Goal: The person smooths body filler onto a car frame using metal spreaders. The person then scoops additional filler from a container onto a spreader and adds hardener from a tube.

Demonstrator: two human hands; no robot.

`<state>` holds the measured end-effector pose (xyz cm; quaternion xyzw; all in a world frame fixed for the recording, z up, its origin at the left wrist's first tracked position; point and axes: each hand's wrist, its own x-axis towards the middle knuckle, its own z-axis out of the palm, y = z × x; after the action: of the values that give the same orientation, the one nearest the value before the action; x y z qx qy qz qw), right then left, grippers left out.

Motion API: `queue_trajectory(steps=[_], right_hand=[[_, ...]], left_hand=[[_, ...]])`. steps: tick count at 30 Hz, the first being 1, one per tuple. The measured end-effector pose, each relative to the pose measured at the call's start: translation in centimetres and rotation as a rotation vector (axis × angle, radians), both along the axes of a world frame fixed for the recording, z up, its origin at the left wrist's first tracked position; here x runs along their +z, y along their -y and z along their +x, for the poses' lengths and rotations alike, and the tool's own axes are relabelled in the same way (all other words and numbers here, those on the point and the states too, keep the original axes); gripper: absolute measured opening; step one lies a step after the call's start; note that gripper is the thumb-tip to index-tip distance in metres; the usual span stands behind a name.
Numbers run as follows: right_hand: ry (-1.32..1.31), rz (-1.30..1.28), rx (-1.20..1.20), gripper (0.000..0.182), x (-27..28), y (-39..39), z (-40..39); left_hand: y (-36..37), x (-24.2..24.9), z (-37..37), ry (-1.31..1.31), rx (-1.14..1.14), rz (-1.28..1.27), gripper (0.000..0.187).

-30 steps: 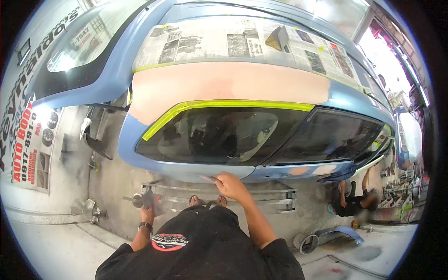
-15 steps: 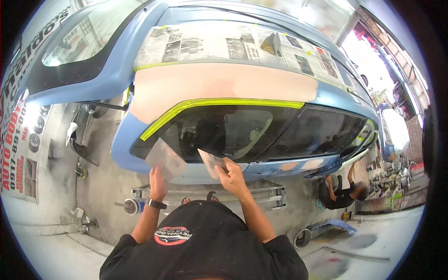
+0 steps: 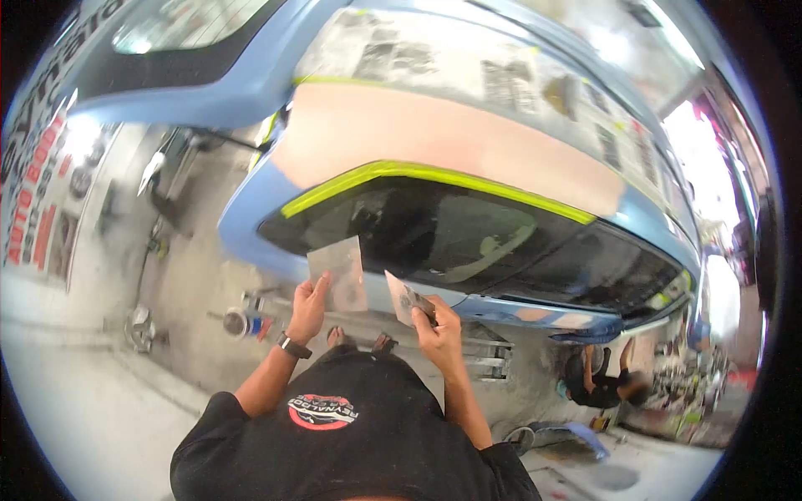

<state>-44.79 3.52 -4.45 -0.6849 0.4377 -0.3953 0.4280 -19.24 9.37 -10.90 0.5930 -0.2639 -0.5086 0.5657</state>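
My left hand (image 3: 309, 311) grips a thin, pale square plate (image 3: 342, 274) by its lower left edge, thumb across its face. A darker smudge marks the plate. In my right hand (image 3: 439, 332) is a flat putty spreader (image 3: 399, 294), pinched between thumb and fingers and tilted toward the plate. A small gap separates the two. Both hands are held in front of the blue car (image 3: 251, 219), below its dark side window (image 3: 401, 219). Above that window runs a band of smooth pinkish filler (image 3: 451, 134), bordered by yellow-green masking tape (image 3: 434, 173).
Newspaper (image 3: 451, 63) covers part of the roof. The tailgate (image 3: 192, 104) is raised at left. A blue-and-white bucket (image 3: 241, 322) and a metal frame (image 3: 489, 361) are on the floor. A co-worker (image 3: 597, 376) crouches at right near the car; a loose blue panel (image 3: 572, 436) lies behind.
The head view has turned, so the car now slants down to the right. My left hand has turned the plate more upright. Both hands still hold their pieces.
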Motion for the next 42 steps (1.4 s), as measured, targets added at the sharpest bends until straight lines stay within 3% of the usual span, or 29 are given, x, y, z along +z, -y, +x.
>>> queue_trajectory(steps=[2,3,5,6,9,12,16,20,24,26,28,31,32,33,36,38,40,41,42], right_hand=[[-0.067,0.094,0.067,0.016,-2.9,0.1,-0.1],[-0.035,0.21,0.116,0.018,-3.1,0.3,0.4],[-0.038,0.235,0.224,0.019,-5.2,1.0,0.9],[-0.048,0.282,0.266,0.019,-6.3,1.1,0.9],[-0.061,0.358,0.33,0.02,-8.4,1.7,1.5],[-0.077,0.379,0.364,0.019,-9.7,1.9,1.5],[-0.088,0.407,0.414,0.02,-11.4,2.1,1.5],[-0.027,0.395,0.485,0.022,-15.6,2.0,1.0],[0.079,0.31,0.764,0.024,-21.1,2.1,1.1],[0.125,0.34,0.879,0.026,-23.7,2.0,1.3],[0.089,0.402,0.951,0.027,-25.2,2.1,1.1],[0.022,0.316,0.885,0.024,-28.8,1.5,1.0],[0.003,0.267,0.869,0.023,-30.3,0.7,1.6],[-0.075,0.286,0.845,0.022,-30.7,0.1,1.9],[-0.215,0.608,0.346,0.022,-36.0,-7.3,5.5],[-0.111,0.445,0.199,0.032,-43.9,-13.0,8.6],[0.113,0.238,0.081,0.041,-48.7,-17.1,12.4],[-0.125,0.337,0.016,0.039,-47.4,-20.3,14.0],[-0.364,0.4,-0.054,0.038,-45.6,-21.6,15.2]], left_hand=[[-2.5,1.3,1.4,0.247,0.055,0.181,0.031],[-4.8,-3.0,2.9,0.316,0.128,0.117,0.032],[-8.6,-4.4,3.9,0.124,0.363,0.091,0.032],[-8.7,-1.3,3.7,-0.137,0.528,0.092,0.032],[-12.2,-1.5,5.7,-0.221,0.848,0.073,0.029],[-13.5,0.3,6.2,-0.222,0.947,0.078,0.03],[-13.5,-1.6,7.1,-0.205,0.908,0.076,0.031],[-13.0,-6.1,8.3,-0.2,0.729,0.151,0.03],[-13.4,-9.1,11.2,-0.202,0.504,0.219,0.03],[-14.2,-11.2,13.5,-0.107,0.497,0.349,0.036],[-14.6,-13.5,15.9,0.0,0.451,0.442,0.057],[-16.3,-17.0,21.4,0.375,0.004,0.307,0.03],[-15.1,-16.6,19.4,0.119,0.061,0.365,0.025],[-15.0,-19.4,18.5,0.165,-0.051,0.325,0.023],[-19.1,-30.8,20.5,0.331,-0.298,0.318,0.015],[-22.4,-41.3,21.7,0.519,-0.316,0.498,0.021],[-25.0,-47.8,20.6,-0.091,-0.029,0.254,0.035],[-26.3,-51.0,20.0,-0.377,0.1,0.137,0.048],[-26.9,-50.6,20.1,-0.353,0.072,0.119,0.042]])
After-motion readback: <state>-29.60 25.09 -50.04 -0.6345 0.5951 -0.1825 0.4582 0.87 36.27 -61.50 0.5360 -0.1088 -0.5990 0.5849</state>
